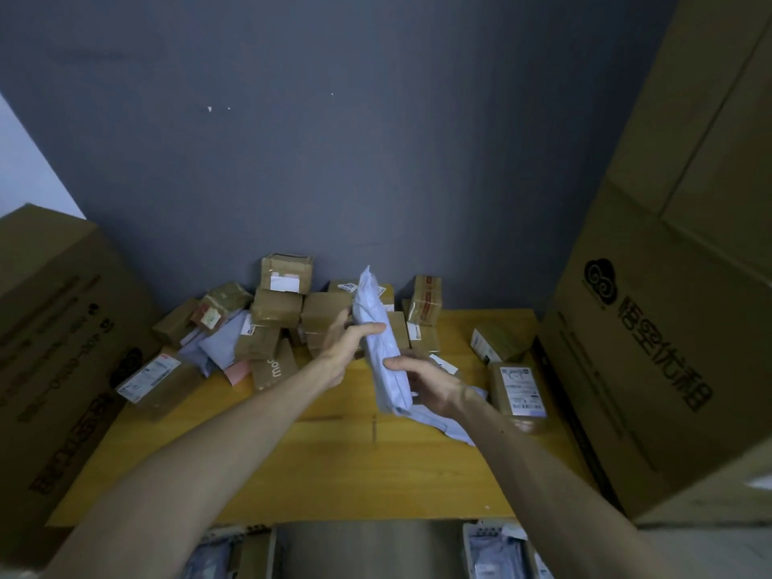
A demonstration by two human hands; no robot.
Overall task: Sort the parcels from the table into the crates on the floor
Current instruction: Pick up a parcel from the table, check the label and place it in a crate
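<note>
I hold a pale blue soft parcel (378, 348) upright above the yellow table (334, 465). My left hand (344, 348) grips its middle from the left, thumb across the front. My right hand (426, 382) grips its lower end from the right. Behind it, several brown cardboard parcels (278, 307) are heaped at the table's back, with more soft blue bags (217, 344) on the left. Another blue bag (447, 424) lies flat under my right wrist. Crates on the floor (497, 553) show at the bottom edge, with bags inside.
Large cardboard cartons stand at both sides: one at the left (54, 348), a taller stack at the right (668, 286). Labelled boxes (518, 394) lie by the table's right edge, and one (154, 382) at the left. A grey wall is behind.
</note>
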